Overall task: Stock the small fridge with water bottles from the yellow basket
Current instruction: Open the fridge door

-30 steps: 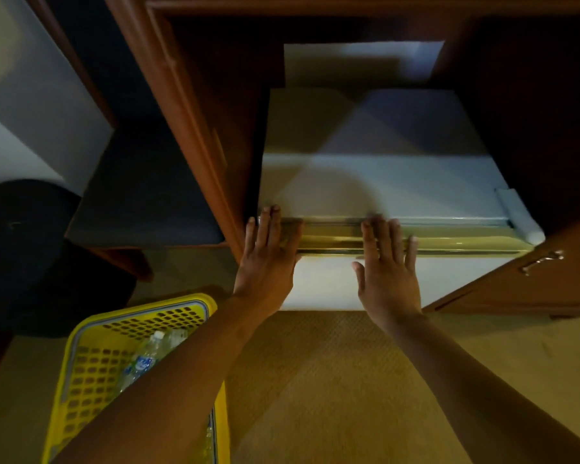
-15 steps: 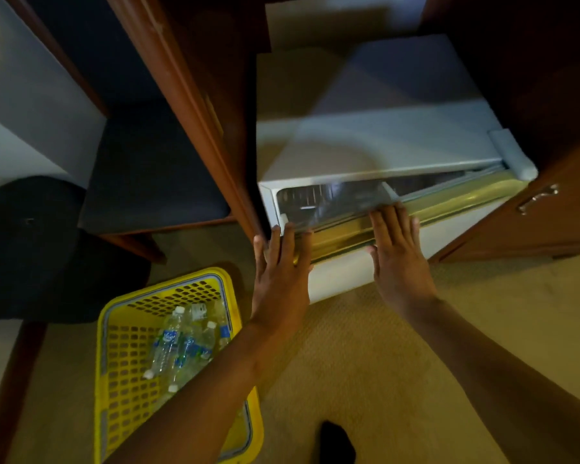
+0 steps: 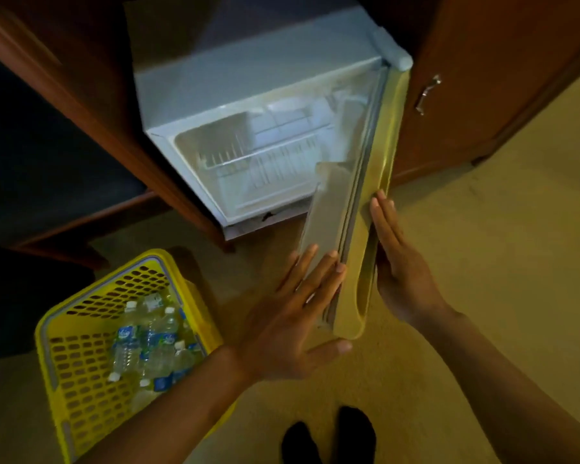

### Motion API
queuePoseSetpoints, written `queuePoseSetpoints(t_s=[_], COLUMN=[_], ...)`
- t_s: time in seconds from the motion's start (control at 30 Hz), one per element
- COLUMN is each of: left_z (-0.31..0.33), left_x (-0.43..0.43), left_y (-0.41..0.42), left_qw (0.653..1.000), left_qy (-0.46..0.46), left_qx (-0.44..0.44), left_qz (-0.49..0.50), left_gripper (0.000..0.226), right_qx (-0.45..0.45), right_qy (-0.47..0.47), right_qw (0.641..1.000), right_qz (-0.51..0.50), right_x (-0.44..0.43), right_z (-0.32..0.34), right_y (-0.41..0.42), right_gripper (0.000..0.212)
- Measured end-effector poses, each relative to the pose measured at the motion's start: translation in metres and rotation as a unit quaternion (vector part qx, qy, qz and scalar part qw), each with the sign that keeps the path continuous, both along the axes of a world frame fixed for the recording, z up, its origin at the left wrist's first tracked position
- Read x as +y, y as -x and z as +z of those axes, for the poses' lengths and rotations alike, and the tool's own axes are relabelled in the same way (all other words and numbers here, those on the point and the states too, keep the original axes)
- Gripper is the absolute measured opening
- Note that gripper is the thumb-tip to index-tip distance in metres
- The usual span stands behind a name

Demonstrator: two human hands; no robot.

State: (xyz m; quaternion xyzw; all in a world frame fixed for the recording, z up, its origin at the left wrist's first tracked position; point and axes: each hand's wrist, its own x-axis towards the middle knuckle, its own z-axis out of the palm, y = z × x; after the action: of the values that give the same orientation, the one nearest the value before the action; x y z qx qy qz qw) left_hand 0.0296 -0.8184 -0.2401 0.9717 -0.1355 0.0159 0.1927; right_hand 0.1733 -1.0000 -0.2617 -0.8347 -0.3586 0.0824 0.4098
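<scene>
The small white fridge (image 3: 248, 78) sits inside a wooden cabinet, its door (image 3: 362, 202) swung wide open toward me. Wire shelves (image 3: 265, 162) show inside, with no bottles visible on them. My left hand (image 3: 298, 313) lies flat with spread fingers against the door's inner side. My right hand (image 3: 399, 262) presses flat on the door's outer face near its free edge. The yellow basket (image 3: 81, 380) stands on the floor at lower left with several water bottles (image 3: 151, 343) lying in it.
Brown wooden cabinet (image 3: 482, 95) surrounds the fridge, with a metal handle (image 3: 427, 93) on its right door. A dark shelf or seat (image 3: 47, 182) is to the left. Beige carpet (image 3: 482, 262) covers the floor. My dark-socked feet (image 3: 329, 437) show at the bottom.
The fridge door has swung from shut to wide open, exposing the shelves. Both hands followed the door outward, and my view has pulled back to show more of the basket.
</scene>
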Motion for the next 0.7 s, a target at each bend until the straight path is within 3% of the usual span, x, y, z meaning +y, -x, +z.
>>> queuePoseSetpoints(t_s=[0.17,0.33,0.4,0.5,0.6,0.7], left_z=[-0.019,-0.041,-0.044,-0.041,-0.04,-0.047], left_x=[-0.049,-0.089,-0.097,-0.104,-0.107,-0.11], left_y=[-0.039,-0.112,-0.152,-0.211,-0.252,-0.273], left_qw=[0.991,0.983,0.984,0.983,0.979,0.979], left_qy=[0.042,0.011,-0.018,-0.07,-0.113,-0.115], left_qx=[-0.011,-0.093,-0.12,-0.147,-0.156,-0.159], left_qz=[-0.125,-0.155,-0.127,-0.085,-0.062,-0.05], left_gripper=[0.071,0.066,0.068,0.071,0.07,0.068], right_qx=[0.165,0.252,0.216,0.065,-0.096,-0.146], right_qy=[-0.169,-0.071,0.005,0.128,0.265,0.307], right_qw=[0.967,0.959,0.969,0.972,0.924,0.886], right_qz=[-0.091,-0.107,-0.123,-0.187,-0.26,-0.314], right_x=[-0.084,-0.163,-0.184,-0.202,-0.207,-0.21], right_z=[0.003,0.039,0.05,0.056,0.047,0.027], right_y=[0.006,-0.012,-0.021,-0.03,-0.039,-0.051], right_gripper=[0.049,0.057,0.059,0.059,0.057,0.057])
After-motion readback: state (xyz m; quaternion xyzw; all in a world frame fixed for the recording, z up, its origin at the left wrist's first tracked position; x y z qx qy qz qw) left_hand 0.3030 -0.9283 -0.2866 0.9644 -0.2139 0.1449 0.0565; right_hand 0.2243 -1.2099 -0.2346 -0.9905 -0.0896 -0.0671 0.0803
